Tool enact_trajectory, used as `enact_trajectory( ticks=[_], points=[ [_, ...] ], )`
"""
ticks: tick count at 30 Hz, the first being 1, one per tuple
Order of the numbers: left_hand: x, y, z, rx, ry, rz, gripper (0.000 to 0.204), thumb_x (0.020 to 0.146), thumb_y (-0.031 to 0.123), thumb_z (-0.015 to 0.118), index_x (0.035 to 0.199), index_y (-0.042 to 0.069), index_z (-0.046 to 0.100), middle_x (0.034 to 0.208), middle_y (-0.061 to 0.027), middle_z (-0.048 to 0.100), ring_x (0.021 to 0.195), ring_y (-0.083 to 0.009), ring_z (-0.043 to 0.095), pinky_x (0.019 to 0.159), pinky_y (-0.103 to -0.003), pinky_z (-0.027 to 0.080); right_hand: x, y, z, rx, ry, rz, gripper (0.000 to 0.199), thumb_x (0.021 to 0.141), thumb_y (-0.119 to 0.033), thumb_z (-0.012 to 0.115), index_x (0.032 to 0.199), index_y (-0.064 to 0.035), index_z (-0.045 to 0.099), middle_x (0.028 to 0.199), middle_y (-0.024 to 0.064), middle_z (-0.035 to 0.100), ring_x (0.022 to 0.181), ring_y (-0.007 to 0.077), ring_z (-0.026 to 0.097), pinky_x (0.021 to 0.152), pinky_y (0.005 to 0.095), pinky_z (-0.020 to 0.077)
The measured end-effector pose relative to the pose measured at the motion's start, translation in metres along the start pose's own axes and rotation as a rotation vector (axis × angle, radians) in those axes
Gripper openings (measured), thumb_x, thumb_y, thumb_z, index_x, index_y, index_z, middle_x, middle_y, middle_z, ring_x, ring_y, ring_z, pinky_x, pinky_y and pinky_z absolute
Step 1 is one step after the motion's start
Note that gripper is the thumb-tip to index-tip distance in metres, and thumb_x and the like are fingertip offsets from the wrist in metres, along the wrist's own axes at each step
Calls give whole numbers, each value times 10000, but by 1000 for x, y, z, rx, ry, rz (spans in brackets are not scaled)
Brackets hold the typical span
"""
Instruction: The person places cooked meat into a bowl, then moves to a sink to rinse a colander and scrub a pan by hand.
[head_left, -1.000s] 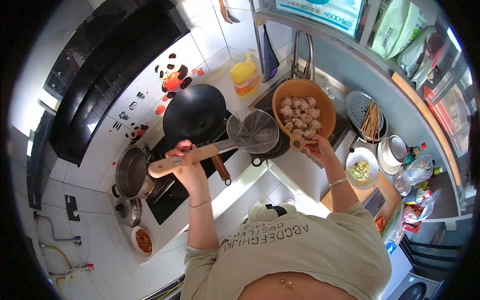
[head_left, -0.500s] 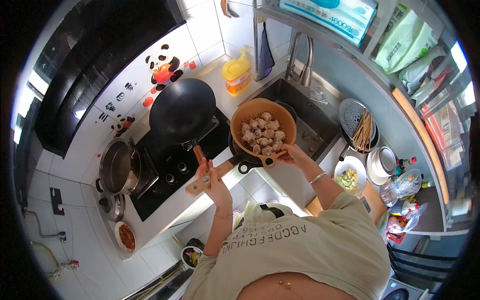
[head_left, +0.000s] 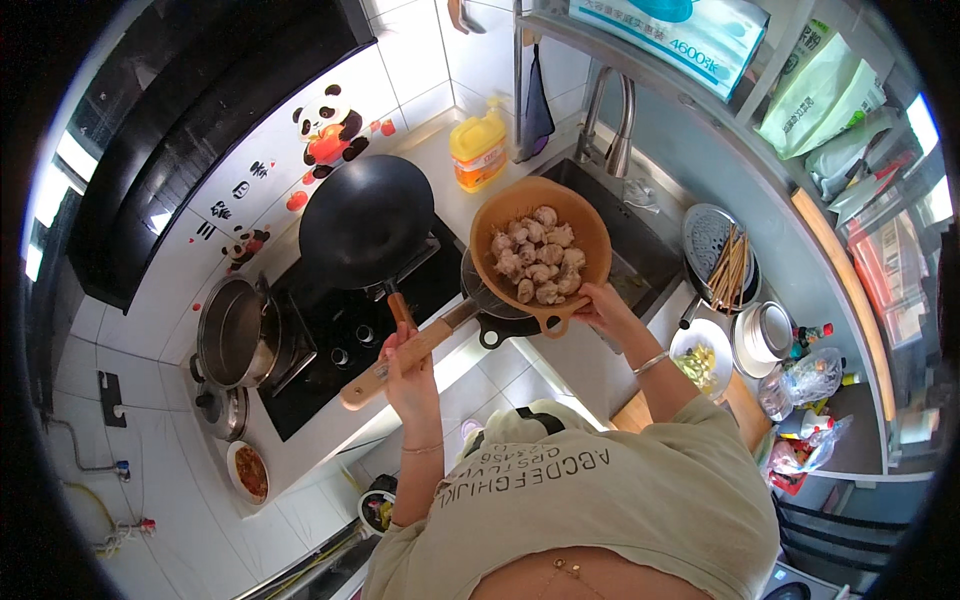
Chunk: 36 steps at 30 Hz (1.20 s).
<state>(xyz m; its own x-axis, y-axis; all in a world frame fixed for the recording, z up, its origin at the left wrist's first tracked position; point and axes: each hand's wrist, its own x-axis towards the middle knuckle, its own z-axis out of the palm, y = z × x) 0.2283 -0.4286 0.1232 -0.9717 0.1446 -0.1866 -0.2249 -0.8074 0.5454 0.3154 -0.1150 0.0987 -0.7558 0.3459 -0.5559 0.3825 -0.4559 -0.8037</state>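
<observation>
two hands are holding kitchen things over the corner of the surface (head_left: 580, 372). the left hand (head_left: 408, 388) is wrapping its fingers around the wooden handle (head_left: 430, 343) of a wire strainer (head_left: 480, 292) in a closed grip. the right hand (head_left: 606, 314) is pinching the near edge of an orange-brown basket (head_left: 592, 215), its grip drawn together there. pale lumps of food (head_left: 540, 255) are lying inside the basket, which is hiding part of the strainer's mesh; whether those two are touching, i cannot tell. just right of the basket, the sink (head_left: 648, 255) is showing. to the left, a black wok (head_left: 365, 220) is sitting over the stove (head_left: 295, 395), and a yellow bottle (head_left: 478, 155) is standing near the tap (head_left: 619, 155). farther left, a steel pot (head_left: 228, 330) is resting beside a lid (head_left: 226, 412). on the right, a white bowl (head_left: 716, 338) is holding yellow-green pieces (head_left: 696, 367).
</observation>
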Motion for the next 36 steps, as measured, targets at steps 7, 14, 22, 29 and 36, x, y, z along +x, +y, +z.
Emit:
enact_trajectory(
  ticks=[7,14,22,29,36],
  points=[
    [1,26,4,-141,26,-109,147,934,258,464,903,116,487,1259,-149,451,1156,-297,431,1025,-462,311,-17,-12,-13,74,48,-88,301,864,-195,464,1129,-53,475,939,91,604,784,189,612,748,339,511],
    [-4,1,17,-166,38,-172,76,910,198,514,898,135,473,1241,-92,458,1168,-271,420,1020,-440,314,-34,-8,46,406,29,80,317,883,-267,465,1147,-94,484,1118,103,531,1047,223,496,896,554,389],
    [-42,-29,36,139,-237,-109,174,849,-1,511,905,105,385,1165,-84,440,1233,-239,350,1029,-387,267,-30,3,110,411,-129,111,369,878,-369,438,1144,-122,505,1136,71,516,1111,228,433,894,599,356],
    [-68,-24,30,448,-494,2,225,842,14,564,963,62,381,1285,-138,378,1303,-264,260,1073,-406,170,-32,9,138,393,33,18,344,855,-216,425,1152,-48,467,1081,112,542,1002,232,508,837,433,456],
    [-58,-18,7,848,-829,152,174,829,38,557,992,62,499,1411,-167,267,1305,-268,284,1037,-369,262,-25,28,151,419,196,-238,310,819,-83,450,1116,8,448,969,139,549,768,214,591,618,319,524]
  ],
)
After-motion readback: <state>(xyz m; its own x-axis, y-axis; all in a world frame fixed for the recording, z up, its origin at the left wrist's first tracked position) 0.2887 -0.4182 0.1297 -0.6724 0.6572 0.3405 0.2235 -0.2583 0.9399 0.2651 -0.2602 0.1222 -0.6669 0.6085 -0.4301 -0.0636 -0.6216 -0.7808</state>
